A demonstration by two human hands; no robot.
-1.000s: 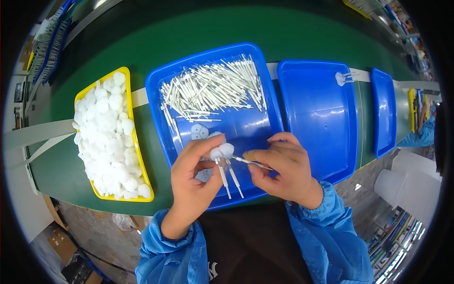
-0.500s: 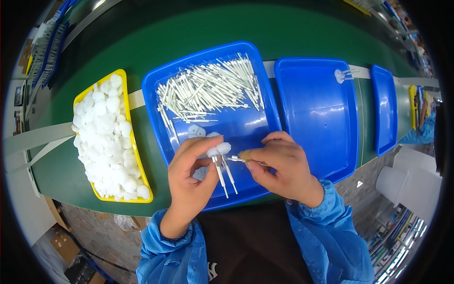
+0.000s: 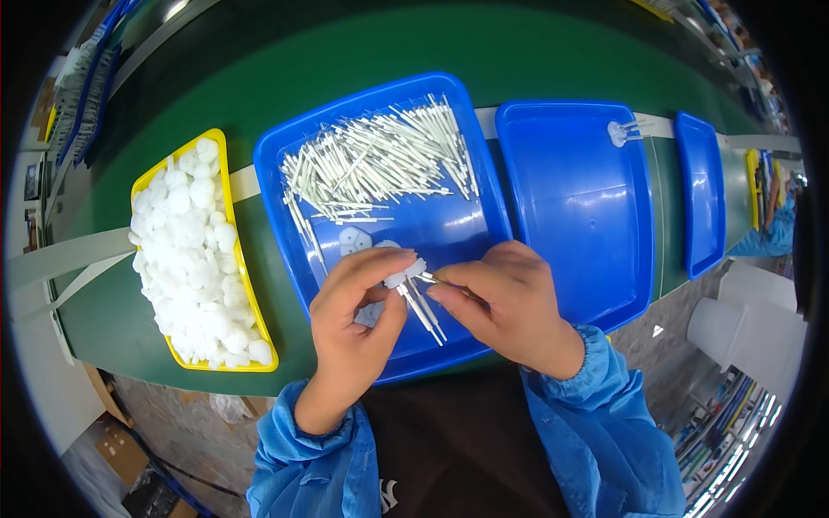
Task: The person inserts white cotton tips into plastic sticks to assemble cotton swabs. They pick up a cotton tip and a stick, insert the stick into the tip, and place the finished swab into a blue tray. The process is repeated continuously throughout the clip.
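Between thumb and fingers, my left hand (image 3: 356, 302) pinches a white scalloped plastic disc (image 3: 406, 274), with a couple of thin white rods (image 3: 421, 312) sticking out of it toward me. My right hand (image 3: 509, 302) is closed on another white rod (image 3: 425, 277), whose end meets the disc's right side; whether it sits in the disc I cannot tell. Both hands are over the near part of a blue tray (image 3: 496, 186). A heap of white rods (image 3: 371, 160) fills the tray's far half. Loose discs (image 3: 354, 241) lie beside and partly under my left hand.
At left a yellow tray (image 3: 269, 345) is heaped with white discs (image 3: 194, 259). Right of the rods stands a second blue tray (image 3: 579, 233), with a disc carrying rods (image 3: 618, 133) at its far right corner. A narrower blue tray (image 3: 701, 194) is farther right on the green table (image 3: 250, 78).
My right hand has brought its rod leftward against the disc. The disc in my left hand has tilted, so its rods now point more to the right.
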